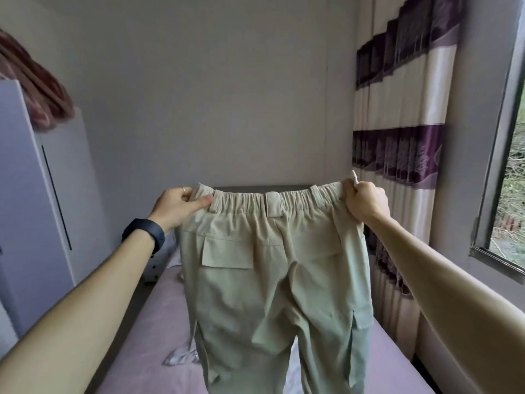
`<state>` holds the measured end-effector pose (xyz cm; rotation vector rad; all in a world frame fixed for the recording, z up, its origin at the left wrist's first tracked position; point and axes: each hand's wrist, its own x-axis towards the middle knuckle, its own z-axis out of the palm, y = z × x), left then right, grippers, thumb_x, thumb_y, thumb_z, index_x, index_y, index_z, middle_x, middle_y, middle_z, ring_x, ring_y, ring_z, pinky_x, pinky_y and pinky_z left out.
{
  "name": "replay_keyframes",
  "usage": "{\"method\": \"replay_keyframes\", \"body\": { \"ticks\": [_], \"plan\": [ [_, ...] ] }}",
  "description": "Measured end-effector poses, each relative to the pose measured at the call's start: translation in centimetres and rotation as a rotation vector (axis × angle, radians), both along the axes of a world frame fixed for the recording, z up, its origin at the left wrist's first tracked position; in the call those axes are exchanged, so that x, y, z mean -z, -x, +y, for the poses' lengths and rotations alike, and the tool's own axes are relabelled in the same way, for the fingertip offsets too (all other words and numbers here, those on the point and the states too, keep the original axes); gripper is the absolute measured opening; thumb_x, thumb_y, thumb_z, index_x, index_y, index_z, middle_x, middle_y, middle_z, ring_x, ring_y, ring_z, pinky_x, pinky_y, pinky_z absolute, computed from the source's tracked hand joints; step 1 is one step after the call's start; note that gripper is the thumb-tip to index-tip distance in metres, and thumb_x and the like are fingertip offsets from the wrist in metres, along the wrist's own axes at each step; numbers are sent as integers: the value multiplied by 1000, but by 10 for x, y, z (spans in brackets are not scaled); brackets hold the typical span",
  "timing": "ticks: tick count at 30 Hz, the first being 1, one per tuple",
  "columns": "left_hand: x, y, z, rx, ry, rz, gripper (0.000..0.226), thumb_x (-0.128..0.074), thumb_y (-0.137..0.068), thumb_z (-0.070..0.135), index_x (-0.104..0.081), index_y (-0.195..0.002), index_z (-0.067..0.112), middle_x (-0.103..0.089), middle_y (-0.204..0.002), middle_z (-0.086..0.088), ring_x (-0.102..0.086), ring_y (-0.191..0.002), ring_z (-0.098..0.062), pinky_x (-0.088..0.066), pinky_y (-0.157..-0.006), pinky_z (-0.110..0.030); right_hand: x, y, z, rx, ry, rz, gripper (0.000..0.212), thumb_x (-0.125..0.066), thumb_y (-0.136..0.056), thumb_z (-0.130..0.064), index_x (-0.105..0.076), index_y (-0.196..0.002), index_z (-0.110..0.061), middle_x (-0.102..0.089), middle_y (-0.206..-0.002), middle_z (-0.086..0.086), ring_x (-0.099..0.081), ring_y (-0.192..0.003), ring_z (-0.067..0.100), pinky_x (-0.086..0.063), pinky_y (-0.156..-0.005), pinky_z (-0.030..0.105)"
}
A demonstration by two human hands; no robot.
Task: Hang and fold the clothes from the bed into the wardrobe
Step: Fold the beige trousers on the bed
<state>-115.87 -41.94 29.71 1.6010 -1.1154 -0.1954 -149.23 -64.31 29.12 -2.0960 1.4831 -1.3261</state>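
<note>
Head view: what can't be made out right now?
- Trousers hems: cut off by the bottom edge, head view.
- Bed middle and any clothes there: hidden behind the trousers, head view.
- Wardrobe interior: out of sight, cabinet cropped by the left edge, head view.

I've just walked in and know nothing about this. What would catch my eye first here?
A pair of pale green trousers fills the middle, held up by its elastic waistband over the bed, the left hand and the right hand gripping one end each. On the right hangs a purple-and-white curtain beside a window.
</note>
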Motion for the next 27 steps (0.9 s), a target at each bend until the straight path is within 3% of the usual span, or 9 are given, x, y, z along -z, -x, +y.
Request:
{"method": "replay_keyframes", "body": {
  "ticks": [3, 7, 9, 11, 14, 17, 22, 24, 27],
  "plan": [
    [5, 20, -13, -312, 65, -22, 29, -82, -74, 48, -76, -78, 20, -74, -74, 10, -66, -73, -7, -49, -69, -25, 0, -20, 11, 34, -138, -101, 56, -35, -103, -49, -64, -112, -2, -64, -115, 28, -59, -109, 46, -48, -89, 42],
    [6, 54, -45, -249, 127, 212, 28, -87, -71, 31, -68, -62, 12, -59, -46, 14, -55, -43, 5, -42, -44, -13, -4, -62, 41, -28, -165, -146, 40, -46, -97, -36, -58, -115, -3, -65, -119, 24, -60, -113, 42, -48, -89, 38],
    [5, 68, -60, -160, 159, 332, 23, -87, -73, 22, -69, -65, 9, -70, -61, 3, -66, -59, -4, -54, -59, -20, -6, -79, 56, -90, -138, -143, 36, -49, -95, -35, -58, -111, -4, -66, -115, 23, -61, -110, 42, -47, -86, 36],
    [5, 83, -70, -38, 157, 466, 19, -86, -75, 15, -72, -70, 3, -74, -81, -16, -73, -80, -25, -61, -78, -43, -6, -94, 69, -159, -86, -129, 34, -51, -95, -36, -59, -107, -5, -67, -111, 21, -62, -107, 41, -46, -83, 35],
    [3, 99, -81, 44, 135, 495, 39, -85, -76, 14, -60, -46, 14, -58, -55, -5, -60, -56, -19, -55, -67, -33, -3, -106, 78, -273, -55, -167, 25, -60, -92, -39, -57, -83, -16, -69, -93, 9, -62, -95, 35, -45, -74, 35],
    [2, 107, -83, 162, 122, 434, 16, -80, -81, 16, -69, -74, 6, -55, -73, -11, -53, -70, -22, -50, -73, -34, 4, -104, 80, -351, -82, -259, 33, -66, -89, -41, -54, -69, -18, -62, -71, -3, -59, -78, 24, -40, -64, 31],
    [8, 110, -80, 93, 87, 244, 32, -88, -74, 33, -80, -100, 17, -77, -92, -4, -73, -90, -19, -60, -87, -40, 8, -92, 77, -440, -81, -227, 19, -66, -88, -33, -73, -79, -18, -61, -60, -11, -55, -64, 9, -43, -58, 20],
    [9, 112, -81, 58, 56, 202, 34, -89, -73, 31, -79, -102, 16, -77, -95, -3, -73, -95, -20, -59, -88, -40, 13, -91, 76, -465, -112, -256, 13, -68, -86, -31, -77, -83, -23, -65, -64, -11, -57, -66, 7, -48, -63, 23],
    [7, 113, -80, 60, 41, 289, 33, -89, -74, 22, -78, -103, 11, -77, -95, -6, -74, -90, -21, -62, -79, -37, 19, -87, 83, -553, -201, -350, 11, -72, -83, -27, -81, -89, -29, -74, -77, -10, -67, -80, 10, -58, -79, 31]
  ]
}}
